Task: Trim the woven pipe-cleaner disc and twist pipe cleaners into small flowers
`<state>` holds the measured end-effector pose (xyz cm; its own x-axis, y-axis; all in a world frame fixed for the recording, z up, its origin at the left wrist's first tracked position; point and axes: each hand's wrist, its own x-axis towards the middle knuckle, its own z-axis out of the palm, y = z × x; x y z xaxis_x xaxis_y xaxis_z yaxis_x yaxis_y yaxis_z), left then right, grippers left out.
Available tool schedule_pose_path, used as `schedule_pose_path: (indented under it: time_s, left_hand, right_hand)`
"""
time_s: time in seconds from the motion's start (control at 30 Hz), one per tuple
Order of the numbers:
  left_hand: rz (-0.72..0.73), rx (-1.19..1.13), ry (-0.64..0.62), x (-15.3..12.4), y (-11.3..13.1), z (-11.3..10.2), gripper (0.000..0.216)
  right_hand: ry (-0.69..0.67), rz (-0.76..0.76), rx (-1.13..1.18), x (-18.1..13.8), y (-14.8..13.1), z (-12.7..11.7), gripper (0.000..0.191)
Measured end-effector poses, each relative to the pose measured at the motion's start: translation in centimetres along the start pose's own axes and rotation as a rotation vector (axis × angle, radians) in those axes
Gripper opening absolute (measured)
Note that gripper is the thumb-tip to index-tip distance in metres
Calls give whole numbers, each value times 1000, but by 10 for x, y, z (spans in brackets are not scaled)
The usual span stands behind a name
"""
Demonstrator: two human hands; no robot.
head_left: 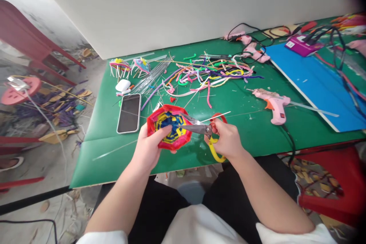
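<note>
My left hand point(150, 146) grips a small eight-sided woven piece point(180, 139) by its left side, the thumb pressed on its middle. Red and pink rings edge it, with yellow and dark blue toward the centre. Thin stiff wires stick out from around it. In my right hand point(227, 137) is a pair of scissors point(197, 127) with one red and one yellow handle. Their blades stand apart, pointing left over the right part of the woven piece. A thin whitish wire or stick point(220, 116) passes beside the scissors; whether my right fingers hold it too I cannot tell.
On the green table point(243, 122) lie a phone point(129, 113), a white earbud case point(123, 85), loose wires point(153, 74) and tangled pipe cleaners point(200, 70). A pink glue gun point(274, 103) with a cord lies at right, by a blue board point(309, 80). Two small woven umbrellas point(120, 66) stand at back left.
</note>
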<state>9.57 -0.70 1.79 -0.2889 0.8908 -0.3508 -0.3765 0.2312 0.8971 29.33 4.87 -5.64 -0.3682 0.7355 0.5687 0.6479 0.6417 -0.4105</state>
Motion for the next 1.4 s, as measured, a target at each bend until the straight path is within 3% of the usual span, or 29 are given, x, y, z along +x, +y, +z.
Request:
schedule_pose_path:
  time_s: [0.13, 0.37, 0.63, 0.8, 0.9, 1.17, 1.4]
  left_hand:
    - [-119, 14, -127, 2, 9, -3, 33]
    - [-55, 57, -74, 7, 0, -4, 42]
    - [-96, 38, 41, 4, 7, 1, 45]
    - [-85, 67, 65, 4, 6, 0, 49]
    - [-65, 72, 34, 5, 5, 1, 43]
    - [-94, 98, -40, 6, 5, 2, 39]
    - [-169, 107, -73, 1, 11, -1, 35]
  right_hand:
    - [52, -58, -45, 0, 2, 0, 16]
    - [70, -48, -97, 1, 3, 2, 28]
    - [-105, 56, -122, 2, -1, -1, 61]
    - [-296, 135, -137, 6, -6, -5, 67]
    - [-314, 153, -138, 9, -7, -7, 69]
    - [-58, 54, -62, 1, -3, 1, 36]
    - [-66, -85, -14, -1, 0, -2, 13]
